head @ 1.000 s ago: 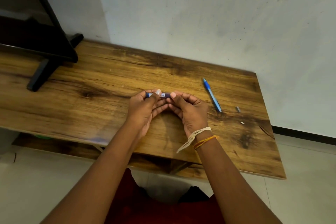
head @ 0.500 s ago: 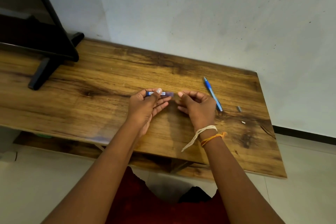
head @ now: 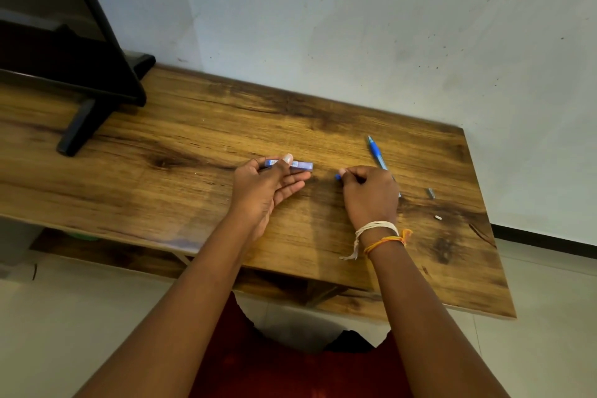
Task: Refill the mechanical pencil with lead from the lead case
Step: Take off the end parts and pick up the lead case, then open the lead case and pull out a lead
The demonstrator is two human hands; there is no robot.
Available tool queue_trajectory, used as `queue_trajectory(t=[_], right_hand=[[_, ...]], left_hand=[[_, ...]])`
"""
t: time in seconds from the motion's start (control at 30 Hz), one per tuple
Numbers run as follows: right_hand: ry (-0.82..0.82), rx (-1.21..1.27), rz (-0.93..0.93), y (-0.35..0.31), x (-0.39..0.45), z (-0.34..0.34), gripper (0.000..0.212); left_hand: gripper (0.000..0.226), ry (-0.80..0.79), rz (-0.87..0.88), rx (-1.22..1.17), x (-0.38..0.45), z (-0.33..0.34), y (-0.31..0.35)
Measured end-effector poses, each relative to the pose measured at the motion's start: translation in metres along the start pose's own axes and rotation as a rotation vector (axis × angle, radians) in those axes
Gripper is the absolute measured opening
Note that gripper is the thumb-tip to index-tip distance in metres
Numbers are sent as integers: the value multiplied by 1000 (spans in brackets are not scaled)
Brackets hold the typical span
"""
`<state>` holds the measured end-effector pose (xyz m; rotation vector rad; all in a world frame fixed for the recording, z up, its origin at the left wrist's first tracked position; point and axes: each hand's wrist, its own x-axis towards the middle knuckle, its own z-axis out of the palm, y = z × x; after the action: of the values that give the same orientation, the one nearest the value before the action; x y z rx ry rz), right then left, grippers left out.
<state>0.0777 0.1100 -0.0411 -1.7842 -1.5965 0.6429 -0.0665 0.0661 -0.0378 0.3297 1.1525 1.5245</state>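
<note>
My left hand point(head: 269, 186) grips a slim blue lead case point(head: 298, 165) between thumb and fingers, level above the wooden table point(head: 193, 171). A short way to its right, my right hand point(head: 370, 195) is closed around a small blue cap point(head: 338, 176), of which only a tip shows at the fingertips. The blue mechanical pencil point(head: 376, 153) lies on the table beyond my right hand, its lower half hidden by the hand. A small grey pencil cap point(head: 430, 193) and a tiny white eraser piece point(head: 438, 217) lie to the right.
A black screen on a stand point(head: 80, 126) occupies the table's back left. A white wall runs behind the table. The table's right edge is close to the small parts, with pale floor tiles below.
My hands were joined on the lead case. My right hand has pulled away to the right with the small blue cap, while my left hand keeps the case in place.
</note>
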Motion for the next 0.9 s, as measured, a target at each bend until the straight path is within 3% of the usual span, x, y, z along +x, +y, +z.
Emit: queue_trajectory(t=[0.13, 0.23, 0.37, 0.47, 0.63, 0.9], right_hand=[[81, 12, -21, -6, -4, 0, 18], [94, 213, 31, -19, -11, 5, 10], [-259, 766, 381, -35, -23, 15, 17], [-376, 1025, 588, -38, -24, 14, 16], [-497, 1132, 678, -34, -23, 8, 16], [-580, 1106, 630, -25, -21, 9, 17]], left_hand=[[21, 5, 9, -1, 0, -1, -1], [14, 17, 13, -6, 1, -1, -2], [5, 64, 52, -9, 5, -4, -5], [9, 106, 91, 32, 8, -6, -8], [27, 117, 142, 116, 8, -7, -11], [27, 185, 299, 290, 6, -3, -16]])
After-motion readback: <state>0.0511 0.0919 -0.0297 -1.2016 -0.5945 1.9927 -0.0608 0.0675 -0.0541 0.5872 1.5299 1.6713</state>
